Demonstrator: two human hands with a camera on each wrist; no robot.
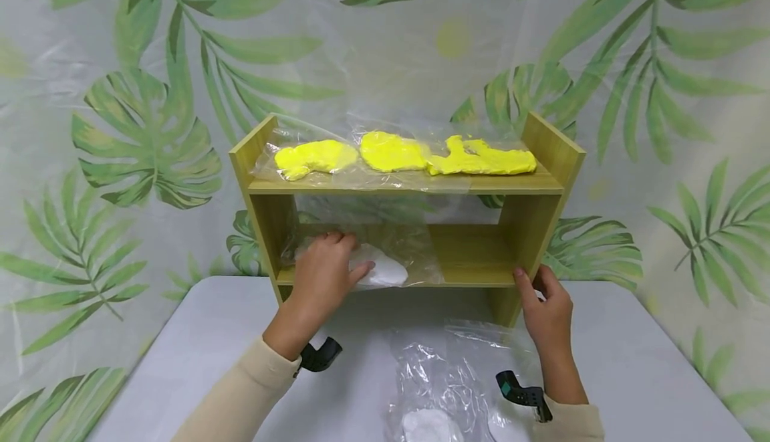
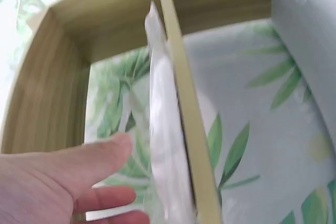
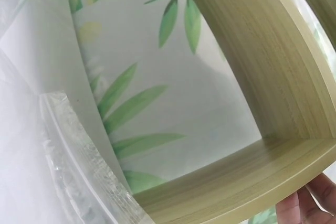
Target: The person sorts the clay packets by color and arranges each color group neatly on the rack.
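A small two-tier wooden shelf [image 1: 409,186] stands on the table. My left hand [image 1: 325,271] is over the middle board, beside a clear plastic bag holding a flat white lump [image 1: 388,269]. In the left wrist view, the thumb and fingers of the left hand [image 2: 89,182] are spread apart near the bag [image 2: 167,124], with nothing gripped between them. My right hand [image 1: 549,308] holds the shelf's right side panel, its thumb at the front edge and its fingers behind. Only some fingers of the right hand [image 3: 307,205] show in the right wrist view.
Yellow lumps [image 1: 394,152] in clear bags lie in a row on the top board. More clear bags with white lumps [image 1: 432,425] lie on the white table [image 1: 204,335] in front of the shelf. A leaf-patterned cloth [image 1: 409,47] hangs behind.
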